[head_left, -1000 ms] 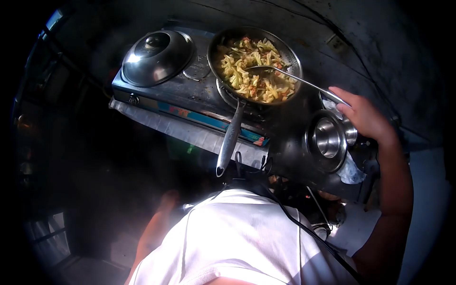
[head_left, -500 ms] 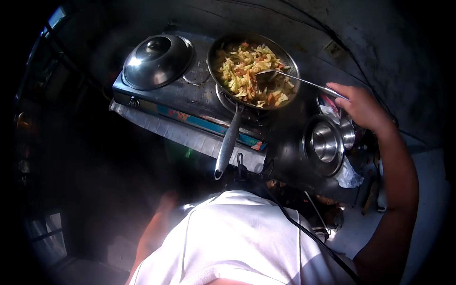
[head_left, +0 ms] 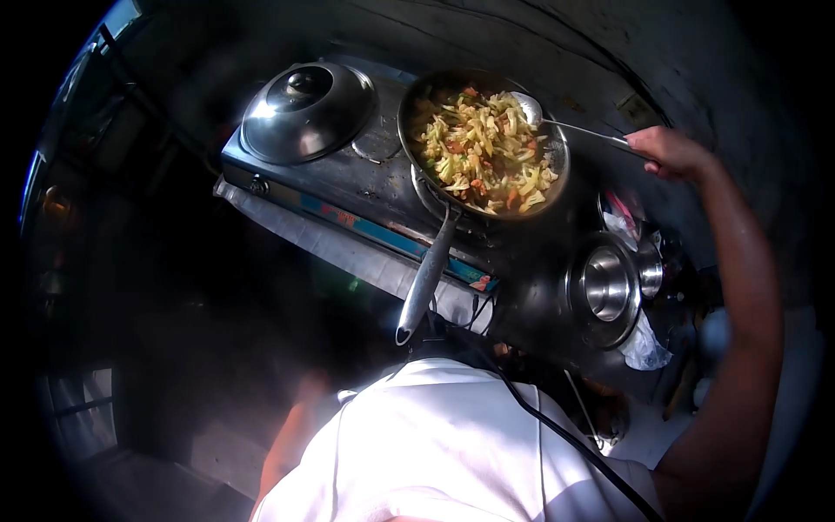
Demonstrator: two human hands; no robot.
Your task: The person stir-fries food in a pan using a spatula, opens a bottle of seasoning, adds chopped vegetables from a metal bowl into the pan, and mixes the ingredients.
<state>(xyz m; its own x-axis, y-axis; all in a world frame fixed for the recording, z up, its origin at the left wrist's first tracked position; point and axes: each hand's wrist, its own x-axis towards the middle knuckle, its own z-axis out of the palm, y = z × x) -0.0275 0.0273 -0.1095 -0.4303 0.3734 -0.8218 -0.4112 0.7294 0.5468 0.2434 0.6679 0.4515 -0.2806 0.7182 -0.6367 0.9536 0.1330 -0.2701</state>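
Note:
My right hand (head_left: 670, 152) is closed around the handle of a metal cooking spoon (head_left: 527, 108). The spoon's bowl rests at the right side of the food, inside the rim of a frying pan (head_left: 425, 283). Chopped yellowish vegetables, perhaps cauliflower, with orange and green bits (head_left: 487, 143) fill much of the pan. On the right burner of a gas stove (head_left: 383, 187) sits the pan, its long handle pointing toward me. My left hand (head_left: 313, 383) hangs low at my left side, blurred and dim, its fingers not readable.
A domed metal lid (head_left: 309, 113) covers the stove's left burner. Right of the stove stand a steel bowl (head_left: 606, 283) and a crumpled plastic bag (head_left: 645, 346). A black cable (head_left: 557, 422) runs across my white shirt. The wall rises behind the stove.
The spoon has moved from amid the food to the pan's right side, its bowl now visible. My right hand has shifted slightly up and right. The whole view has shifted a little.

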